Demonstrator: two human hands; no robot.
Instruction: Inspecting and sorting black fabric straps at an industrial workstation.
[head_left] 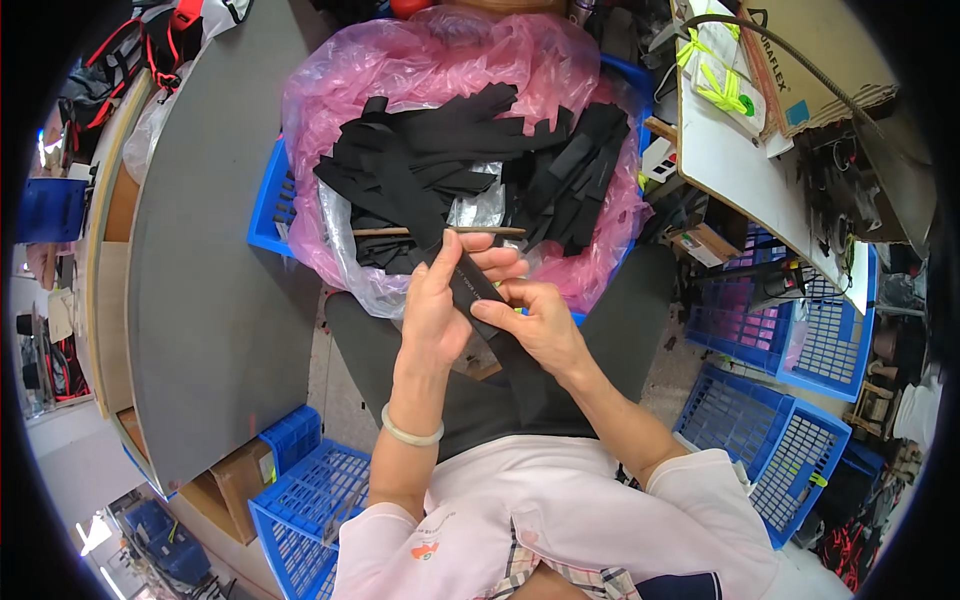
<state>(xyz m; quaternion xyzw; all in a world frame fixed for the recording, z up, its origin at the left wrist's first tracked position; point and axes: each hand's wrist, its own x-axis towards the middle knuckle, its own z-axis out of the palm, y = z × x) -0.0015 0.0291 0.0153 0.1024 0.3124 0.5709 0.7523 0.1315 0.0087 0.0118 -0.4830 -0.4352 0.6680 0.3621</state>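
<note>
Pale pink shirt (480, 480) closest to us, filling the lower edge, and now we sweep across from the left: there's the grey counter (220, 250), its right edge just beside a blue crate (268, 210) whose left wall shows past a rumpled pink plastic liner (330, 80). Inside, toward the far edge, loose black straps (450, 120) lie crossed over one another, so a tug on one could well drag its neighbours along. Near the crate's front edge lies a thin wooden stick (385, 232), right behind the fingers; a trailing strap could catch on it. On to the left hand (437, 305): palm turned up, fingers half-curled behind the black strap (515, 368), thumb up along it, a light hold by the look of it, so the strap could slide or twist. It slants over the crate's front edge, lower end hanging above the dark trousers (625, 320); black against dark, a fold there would be easy to miss. Whether it joins the length running up into the heap, I can't tell; the left hand covers that spot. Now the right hand (545, 325), thumb pressed on top, fingers bent beneath, a firmer pinch; should that thumb slip, the strap could skew. Farther right, a stacked black bundle (580, 175) leans by the crate's right edge, and a careless elbow might topple it.
</note>
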